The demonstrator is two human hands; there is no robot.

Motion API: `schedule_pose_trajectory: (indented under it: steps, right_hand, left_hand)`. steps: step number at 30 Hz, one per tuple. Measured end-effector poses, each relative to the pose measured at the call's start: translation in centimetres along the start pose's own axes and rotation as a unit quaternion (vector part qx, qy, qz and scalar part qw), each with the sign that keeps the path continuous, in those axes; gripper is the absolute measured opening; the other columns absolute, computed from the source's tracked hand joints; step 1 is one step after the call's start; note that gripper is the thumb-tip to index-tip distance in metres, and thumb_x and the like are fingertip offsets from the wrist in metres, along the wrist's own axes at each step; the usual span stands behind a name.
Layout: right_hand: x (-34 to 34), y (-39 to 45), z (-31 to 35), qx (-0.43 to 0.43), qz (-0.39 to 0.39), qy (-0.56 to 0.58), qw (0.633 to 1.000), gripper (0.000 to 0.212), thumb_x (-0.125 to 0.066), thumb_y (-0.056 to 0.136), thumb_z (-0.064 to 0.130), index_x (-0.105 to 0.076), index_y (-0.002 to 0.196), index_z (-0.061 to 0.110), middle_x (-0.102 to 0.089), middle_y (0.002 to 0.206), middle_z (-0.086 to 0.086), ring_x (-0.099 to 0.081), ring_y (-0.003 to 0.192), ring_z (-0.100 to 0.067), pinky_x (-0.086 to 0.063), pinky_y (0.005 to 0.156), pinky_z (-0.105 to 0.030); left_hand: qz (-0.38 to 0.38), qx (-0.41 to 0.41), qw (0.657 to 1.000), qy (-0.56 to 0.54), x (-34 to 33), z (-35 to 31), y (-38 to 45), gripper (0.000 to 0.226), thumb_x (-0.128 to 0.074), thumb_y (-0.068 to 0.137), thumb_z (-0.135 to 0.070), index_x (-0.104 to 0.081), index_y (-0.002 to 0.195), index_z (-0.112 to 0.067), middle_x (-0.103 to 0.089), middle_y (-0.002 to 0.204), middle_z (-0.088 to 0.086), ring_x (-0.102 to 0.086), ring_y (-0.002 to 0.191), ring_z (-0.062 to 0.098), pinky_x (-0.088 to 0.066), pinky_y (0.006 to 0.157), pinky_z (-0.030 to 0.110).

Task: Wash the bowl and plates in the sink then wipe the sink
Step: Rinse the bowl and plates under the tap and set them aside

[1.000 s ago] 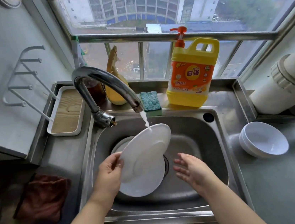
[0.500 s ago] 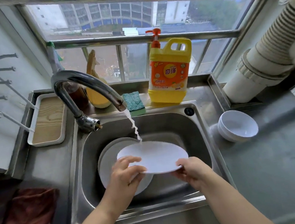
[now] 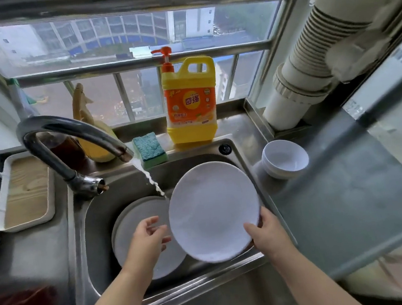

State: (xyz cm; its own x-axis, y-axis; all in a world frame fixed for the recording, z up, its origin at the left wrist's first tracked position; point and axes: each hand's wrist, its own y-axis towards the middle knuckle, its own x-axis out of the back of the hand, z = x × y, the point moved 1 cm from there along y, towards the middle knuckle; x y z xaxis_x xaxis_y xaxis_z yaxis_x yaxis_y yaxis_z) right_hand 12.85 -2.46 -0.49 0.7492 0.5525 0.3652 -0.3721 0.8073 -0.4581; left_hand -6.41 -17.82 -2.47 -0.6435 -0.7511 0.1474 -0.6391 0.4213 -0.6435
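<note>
Here, right hand (image 3: pixel 268 235) gripping a white plate (image 3: pixel 213 211) over the sink (image 3: pixel 96 216), left hand (image 3: pixel 147 240) hovering loosely open above another plate (image 3: pixel 132 219), tap (image 3: pixel 66 136) running, bowls (image 3: pixel 285 158) sitting beside on the table (image 3: pixel 352 197).

Home kitchen, high-rise flat. Steel sink (image 3: pixel 96 216) under running tap (image 3: pixel 66 133); behind sink, on sill: detergent jug (image 3: pixel 190 103), sponge (image 3: pixel 149 149) (apartment blocks beyond window). Right of sink: stacked bowls (image 3: pixel 284 159).

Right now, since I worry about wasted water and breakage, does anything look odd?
The faucet runs, its stream missing the plate that the right hand holds. Nothing looks spilled or broken.
</note>
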Motion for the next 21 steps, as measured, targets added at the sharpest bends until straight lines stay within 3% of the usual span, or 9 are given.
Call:
schedule_pose_trajectory:
  steps: [3, 5, 7, 9, 12, 15, 18, 20, 21]
  right_hand:
    - [0.4, -0.8, 0.2, 0.069, -0.038, -0.060, 0.995, 0.027, -0.057, 0.083, 0.005, -0.062, 0.091, 0.030, -0.069, 0.084, 0.011, -0.066, 0.085, -0.013, -0.054, 0.077, -0.032]
    - [0.7, -1.3, 0.5, 0.130, -0.080, -0.110, 0.982, 0.024, -0.056, 0.085, 0.009, -0.065, 0.101, 0.025, -0.061, 0.068, 0.017, -0.057, 0.068, 0.001, -0.046, 0.064, -0.018]
    - [0.8, -1.7, 1.0, 0.204, -0.128, -0.182, 0.953, 0.029, -0.055, 0.088, 0.008, -0.064, 0.114, 0.017, -0.056, 0.059, 0.013, -0.046, 0.054, -0.001, -0.034, 0.055, -0.021]
    - [0.8, -2.0, 1.7, 0.276, -0.157, -0.234, 0.919, 0.041, -0.054, 0.088, 0.008, -0.059, 0.128, 0.018, -0.065, 0.065, 0.003, -0.051, 0.053, -0.012, -0.036, 0.055, -0.024]
    - [1.4, -1.8, 1.9, 0.334, -0.180, -0.259, 0.888, 0.046, -0.054, 0.085, 0.012, -0.058, 0.130, 0.020, -0.071, 0.075, -0.001, -0.059, 0.055, -0.018, -0.039, 0.056, -0.021]
    - [2.3, -1.3, 1.8, 0.332, -0.189, -0.256, 0.888, 0.040, -0.057, 0.087, 0.010, -0.061, 0.126, 0.019, -0.074, 0.082, -0.001, -0.062, 0.065, -0.017, -0.042, 0.063, -0.023]
    - [2.6, -0.9, 0.8, 0.256, -0.169, -0.215, 0.927, 0.036, -0.057, 0.091, 0.008, -0.062, 0.124, 0.020, -0.074, 0.087, -0.003, -0.065, 0.074, -0.021, -0.049, 0.067, -0.033]
    - [3.0, -0.6, 0.1, 0.200, -0.173, -0.179, 0.948, 0.034, -0.057, 0.090, 0.009, -0.063, 0.122, 0.019, -0.073, 0.085, -0.002, -0.065, 0.078, -0.022, -0.048, 0.068, -0.029]
    - [3.4, -0.3, -0.3, 0.182, -0.179, -0.153, 0.955, 0.030, -0.058, 0.089, 0.007, -0.065, 0.117, 0.017, -0.070, 0.080, 0.002, -0.062, 0.074, -0.014, -0.044, 0.066, -0.024]
  left_hand:
    - [0.019, 0.032, 0.999, 0.023, -0.7, 0.4, 0.3, 0.026, -0.055, 0.095, -0.012, -0.048, 0.120, -0.016, -0.059, 0.112, 0.008, -0.065, 0.090, 0.025, -0.051, 0.079, 0.036]
    - [0.028, 0.042, 0.998, 0.040, -1.1, 0.6, 0.4, 0.021, -0.055, 0.095, -0.011, -0.051, 0.116, -0.013, -0.060, 0.111, 0.010, -0.065, 0.089, 0.026, -0.051, 0.079, 0.036]
    - [0.035, 0.047, 0.997, 0.041, -1.6, 0.6, 0.2, 0.010, -0.055, 0.095, -0.010, -0.055, 0.104, -0.014, -0.062, 0.108, 0.011, -0.064, 0.088, 0.027, -0.051, 0.077, 0.036]
    - [0.042, 0.048, 0.997, 0.043, -2.0, 0.5, 0.1, 0.008, -0.056, 0.094, -0.008, -0.057, 0.096, -0.015, -0.064, 0.105, 0.012, -0.064, 0.086, 0.028, -0.050, 0.076, 0.036]
    - [0.048, 0.052, 0.997, 0.040, -2.5, 0.3, 0.3, 0.008, -0.057, 0.093, -0.006, -0.059, 0.098, -0.012, -0.066, 0.101, 0.013, -0.064, 0.082, 0.027, -0.050, 0.071, 0.034]
    - [0.052, 0.053, 0.996, 0.040, -3.1, 0.0, 0.7, 0.009, -0.056, 0.093, -0.006, -0.059, 0.098, -0.012, -0.067, 0.100, 0.013, -0.065, 0.084, 0.028, -0.050, 0.070, 0.033]
    - [0.058, 0.047, 0.996, 0.046, -3.7, -0.4, 0.7, 0.011, -0.055, 0.094, -0.006, -0.059, 0.095, -0.015, -0.067, 0.100, 0.011, -0.066, 0.087, 0.027, -0.051, 0.076, 0.036]
    - [0.065, 0.044, 0.996, 0.049, -4.0, -0.7, 0.7, 0.011, -0.055, 0.093, -0.006, -0.059, 0.096, -0.016, -0.067, 0.100, 0.011, -0.066, 0.087, 0.027, -0.051, 0.079, 0.037]
    - [0.067, 0.044, 0.995, 0.051, -4.1, -0.7, 0.8, 0.011, -0.054, 0.093, -0.006, -0.059, 0.096, -0.016, -0.067, 0.101, 0.011, -0.066, 0.088, 0.027, -0.051, 0.080, 0.038]
